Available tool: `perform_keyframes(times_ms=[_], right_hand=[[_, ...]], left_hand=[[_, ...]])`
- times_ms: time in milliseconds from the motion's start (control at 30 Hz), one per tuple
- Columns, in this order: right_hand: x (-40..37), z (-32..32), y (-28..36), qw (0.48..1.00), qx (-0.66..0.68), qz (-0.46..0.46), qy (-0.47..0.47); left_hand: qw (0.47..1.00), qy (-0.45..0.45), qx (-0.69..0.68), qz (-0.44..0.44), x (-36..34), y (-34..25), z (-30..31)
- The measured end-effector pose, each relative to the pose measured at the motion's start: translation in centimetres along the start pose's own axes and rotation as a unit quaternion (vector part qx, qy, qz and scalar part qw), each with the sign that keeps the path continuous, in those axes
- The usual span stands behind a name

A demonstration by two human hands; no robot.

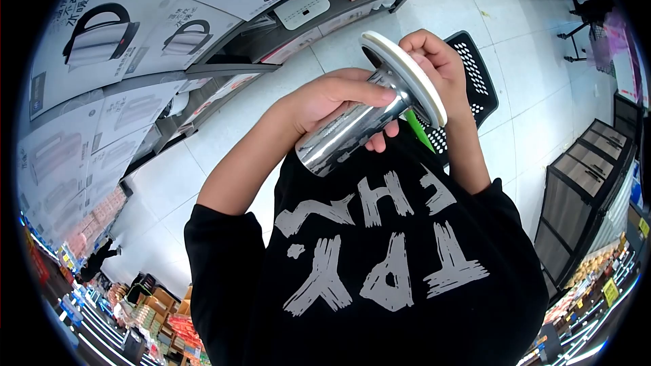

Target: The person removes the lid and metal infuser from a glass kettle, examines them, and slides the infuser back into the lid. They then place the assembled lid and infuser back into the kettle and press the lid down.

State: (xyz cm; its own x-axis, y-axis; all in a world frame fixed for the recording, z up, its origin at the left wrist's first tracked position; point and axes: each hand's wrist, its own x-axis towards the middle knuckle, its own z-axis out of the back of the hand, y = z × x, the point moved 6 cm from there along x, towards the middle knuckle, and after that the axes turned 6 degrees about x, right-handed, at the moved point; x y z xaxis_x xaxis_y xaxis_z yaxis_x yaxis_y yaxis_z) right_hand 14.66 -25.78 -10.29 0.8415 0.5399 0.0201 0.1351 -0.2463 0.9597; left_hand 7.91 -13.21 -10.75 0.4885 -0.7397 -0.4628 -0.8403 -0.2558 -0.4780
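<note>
- Head view: my left hand [325, 98] has its grip closed round the shiny steel tube [339, 141], which is tilted in front of my chest.
- My right hand [434, 54] curls its grip over the edge of the white lid [407, 76] on the tube's upper end.
- Behind them, a black basket [480, 74] stands on the tiled floor [475, 0], and kettle boxes [102, 34] fill the shelf on the left.

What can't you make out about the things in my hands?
- Head view: steel cylinder, upper part covered by the left hand.
- Head view: white lid, far rim behind the right hand.
- Head view: green item, mostly hidden behind the cylinder, so I can't identify it.
</note>
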Motion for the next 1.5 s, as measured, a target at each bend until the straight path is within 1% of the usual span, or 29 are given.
perform_keyframes(times_ms=[33, 67, 100, 133, 233, 267, 333, 367, 400, 433, 533, 633, 667, 700, 733, 767, 800, 900, 933, 1000, 1033, 1067, 1133, 1167, 1200, 1233, 1300, 1400, 1500], right_hand=[[-0.2, 0.2, -0.1, 1.000, -0.004, -0.002, -0.006], [-0.3, 0.5, -0.2, 1.000, -0.009, -0.002, -0.010], [-0.2, 0.7, -0.3, 1.000, -0.014, -0.003, -0.014], [-0.1, 0.8, -0.5, 0.998, -0.044, 0.004, -0.033], [0.1, 1.5, -1.4, 0.995, -0.030, -0.026, -0.091], [0.1, 1.6, -1.2, 0.995, -0.045, -0.021, -0.088], [-0.3, 1.9, -1.6, 0.997, -0.022, -0.021, -0.073], [-0.6, 2.0, -1.7, 0.997, -0.011, -0.021, -0.067], [-0.7, 1.8, -1.6, 0.996, 0.022, -0.017, -0.080], [-0.8, 1.8, -1.4, 0.997, 0.023, -0.006, -0.078], [-0.2, 2.1, -1.0, 0.997, 0.017, -0.007, -0.075], [-0.6, 2.3, -0.9, 0.997, 0.018, -0.016, -0.077], [-0.6, 2.7, -1.2, 0.997, 0.011, -0.015, -0.081], [-0.5, 2.8, -1.4, 0.996, 0.006, -0.014, -0.083], [-0.6, 2.5, -1.0, 0.996, -0.010, -0.009, -0.085], [-0.5, 2.6, -1.2, 0.995, -0.032, -0.003, -0.095], [-0.4, 2.5, -1.5, 0.994, -0.022, -0.011, -0.110], [-0.1, 2.2, -1.8, 0.994, -0.012, -0.031, -0.108], [-0.2, 2.5, -2.0, 0.994, -0.020, -0.038, -0.100], [-0.6, 2.7, -2.4, 0.995, -0.017, -0.042, -0.091], [-0.7, 2.5, -2.5, 0.993, 0.011, -0.055, -0.103], [-0.7, 2.6, -2.6, 0.993, 0.027, -0.056, -0.097], [-0.6, 2.5, -2.6, 0.992, 0.068, -0.056, -0.092], [-0.5, 2.5, -2.5, 0.993, 0.070, -0.057, -0.082], [-0.4, 2.6, -2.4, 0.993, 0.072, -0.057, -0.073], [-0.5, 2.7, -2.4, 0.993, 0.074, -0.059, -0.066], [-0.6, 2.8, -2.3, 0.993, 0.098, -0.050, -0.040], [-0.2, 2.6, -1.8, 0.994, 0.107, 0.002, 0.000], [0.2, 2.4, -2.3, 0.988, 0.145, 0.006, 0.047]], left_hand=[[0.980, -0.067, 0.185, -0.031, -0.2, -1.0, 0.0], [0.920, -0.132, 0.362, -0.062, -0.6, -2.6, -0.5], [0.823, -0.193, 0.526, -0.092, -1.0, -3.8, -1.2], [0.697, -0.279, 0.644, -0.150, -1.6, -4.6, -2.0], [0.545, -0.350, 0.749, -0.143, -0.9, -3.3, -3.6], [0.545, -0.349, 0.747, -0.150, -0.8, -3.3, -3.7], [0.755, -0.235, 0.598, -0.131, 0.0, -3.3, -1.9], [0.838, -0.169, 0.505, -0.117, 0.4, -3.3, -1.2], [0.959, -0.067, 0.276, 0.000, 0.8, -2.1, -0.9], [0.992, -0.022, 0.123, 0.007, 0.8, -1.4, -1.0], [0.993, 0.093, -0.059, -0.033, 2.1, 0.0, -1.3], [0.999, 0.043, 0.008, -0.004, 1.9, -0.4, -1.3], [0.992, -0.034, 0.124, -0.010, 1.3, -1.2, -1.6], [0.926, -0.106, 0.349, -0.098, 1.4, -2.8, -1.5], [0.826, -0.193, 0.515, -0.123, 0.5, -3.8, -1.7], [0.689, -0.270, 0.656, -0.145, -0.6, -4.9, -2.9], [0.624, -0.310, 0.702, -0.147, -0.5, -4.7, -3.1], [0.576, -0.340, 0.738, -0.087, 0.4, -3.6, -3.1], [0.608, -0.312, 0.726, -0.073, 0.7, -3.6, -2.7], [0.785, -0.201, 0.580, -0.085, 1.1, -3.6, -1.6], [0.855, -0.140, 0.492, -0.090, 1.3, -3.5, -1.3], [0.935, -0.085, 0.343, -0.030, 2.0, -2.0, -0.4], [0.994, 0.001, 0.112, -0.004, 2.1, -0.5, -0.6], [0.999, 0.046, -0.006, 0.010, 2.3, 0.2, -0.8], [0.998, 0.053, -0.035, -0.010, 2.8, 1.0, -0.7], [0.992, 0.105, -0.059, -0.035, 3.1, 1.4, -1.0], [0.981, 0.153, -0.117, -0.031, 3.5, 2.4, -1.8], [0.936, 0.247, -0.242, -0.064, 3.8, 2.9, -3.0], [0.906, 0.288, -0.287, -0.120, 3.2, 2.5, -4.7]])
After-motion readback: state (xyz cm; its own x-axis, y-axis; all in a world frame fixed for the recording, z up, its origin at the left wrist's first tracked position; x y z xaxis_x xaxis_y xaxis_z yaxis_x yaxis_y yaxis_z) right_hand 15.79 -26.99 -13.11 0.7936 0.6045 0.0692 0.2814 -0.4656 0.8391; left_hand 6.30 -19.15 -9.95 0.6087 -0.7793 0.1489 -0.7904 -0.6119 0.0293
